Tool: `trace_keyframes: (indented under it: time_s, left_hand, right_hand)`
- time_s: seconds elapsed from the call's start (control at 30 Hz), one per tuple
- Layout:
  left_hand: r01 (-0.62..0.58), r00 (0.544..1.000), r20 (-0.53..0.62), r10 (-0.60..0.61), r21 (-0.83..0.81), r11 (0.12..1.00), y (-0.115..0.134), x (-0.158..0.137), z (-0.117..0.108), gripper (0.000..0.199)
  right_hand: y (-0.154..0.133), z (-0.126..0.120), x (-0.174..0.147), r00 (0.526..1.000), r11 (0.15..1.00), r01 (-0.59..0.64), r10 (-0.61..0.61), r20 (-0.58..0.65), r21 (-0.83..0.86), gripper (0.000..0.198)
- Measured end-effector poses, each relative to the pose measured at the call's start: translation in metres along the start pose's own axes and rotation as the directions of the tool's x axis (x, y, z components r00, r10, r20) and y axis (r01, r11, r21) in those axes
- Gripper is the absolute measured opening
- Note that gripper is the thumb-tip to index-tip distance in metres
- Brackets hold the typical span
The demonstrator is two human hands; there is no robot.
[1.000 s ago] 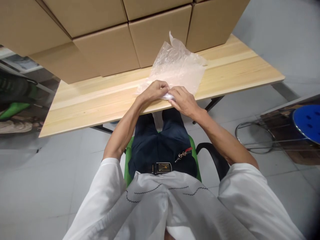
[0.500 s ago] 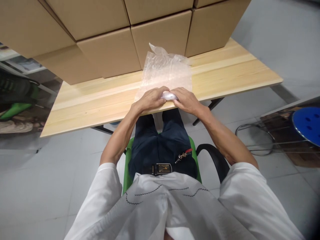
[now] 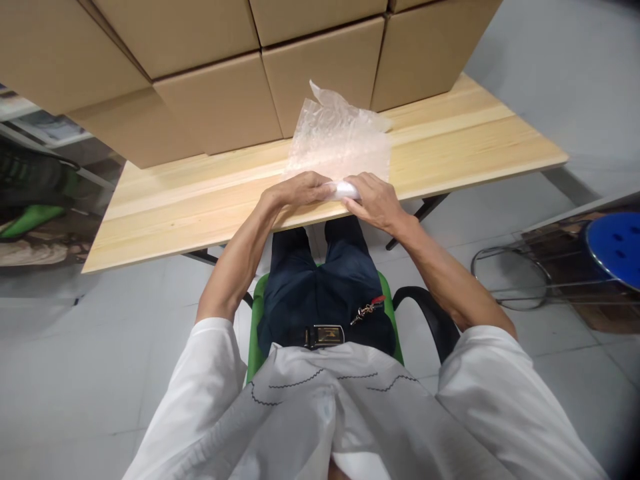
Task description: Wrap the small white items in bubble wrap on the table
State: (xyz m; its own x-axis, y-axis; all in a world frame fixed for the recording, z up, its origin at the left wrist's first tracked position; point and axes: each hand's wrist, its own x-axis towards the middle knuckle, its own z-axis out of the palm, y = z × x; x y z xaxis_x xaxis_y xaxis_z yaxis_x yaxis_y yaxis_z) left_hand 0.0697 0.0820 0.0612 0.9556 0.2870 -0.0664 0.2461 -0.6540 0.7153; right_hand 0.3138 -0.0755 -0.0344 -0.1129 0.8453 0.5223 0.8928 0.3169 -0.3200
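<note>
A sheet of clear bubble wrap [image 3: 340, 143] lies on the wooden table, its far end crumpled and standing up a little near the boxes. At its near end is a small whitish roll [image 3: 346, 191], wrapped in the plastic, close to the table's front edge. My right hand [image 3: 374, 200] is closed round the right end of the roll, thumb on the near side. My left hand [image 3: 306, 189] is closed on the left end, its fingers pressed together at the plastic. What lies inside the roll is hidden.
Stacked cardboard boxes [image 3: 220, 103] stand along the back of the wooden table [image 3: 165, 213]. A blue stool [image 3: 617, 247] is on the right, beside a metal ring on the floor. I sit on a green chair [image 3: 257, 320] with black armrests.
The bubble wrap has shifted slightly to the right, its far end tilting more. My left hand has flattened and slid its grip on the roll; my right hand stays on the other end.
</note>
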Motion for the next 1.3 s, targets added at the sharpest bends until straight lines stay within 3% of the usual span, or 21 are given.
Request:
trace_keyframes:
  time_s: [0.17, 0.4, 0.53, 0.67, 0.8, 0.9, 1.17, 1.3]
  left_hand:
    - [0.024, 0.999, 0.032, -0.023, -0.043, 0.999, -0.005, 0.014, -0.003, 0.046]
    - [0.101, 0.986, -0.131, -0.105, -0.033, 0.994, -0.024, 0.006, 0.003, 0.029]
    - [0.120, 0.953, -0.296, -0.068, 0.159, 0.980, -0.034, -0.007, 0.008, 0.038]
    - [0.197, 0.893, -0.449, 0.030, 0.449, 0.872, -0.025, -0.017, 0.030, 0.050]
    - [0.095, 0.914, -0.365, 0.176, 0.616, 0.782, -0.014, -0.013, 0.062, 0.061]
    - [0.043, 0.928, -0.311, 0.204, 0.634, 0.772, -0.014, -0.003, 0.076, 0.069]
    - [0.033, 0.951, -0.269, 0.153, 0.581, 0.813, -0.021, 0.000, 0.069, 0.063]
    - [0.010, 0.953, -0.261, 0.155, 0.537, 0.843, -0.025, -0.001, 0.068, 0.060]
  right_hand:
    - [-0.002, -0.001, 0.006, 0.999, 0.999, -0.030, 0.029, 0.020, 0.045, 0.048]
    - [0.005, 0.004, 0.013, 0.994, 0.983, -0.113, 0.113, 0.009, 0.148, 0.075]
    - [0.007, 0.001, 0.023, 0.983, 0.966, -0.177, 0.166, 0.074, 0.189, 0.082]
    - [0.007, -0.003, 0.034, 0.972, 0.946, -0.230, 0.211, 0.102, 0.228, 0.086]
    - [0.008, 0.003, 0.043, 0.972, 0.948, -0.234, 0.226, 0.061, 0.213, 0.079]
    - [0.010, 0.010, 0.049, 0.968, 0.953, -0.252, 0.249, 0.041, 0.167, 0.070]
    - [0.012, 0.020, 0.048, 0.948, 0.947, -0.317, 0.316, 0.027, 0.043, 0.041]
    - [0.016, 0.019, 0.042, 0.955, 0.954, -0.297, 0.297, 0.019, 0.041, 0.037]
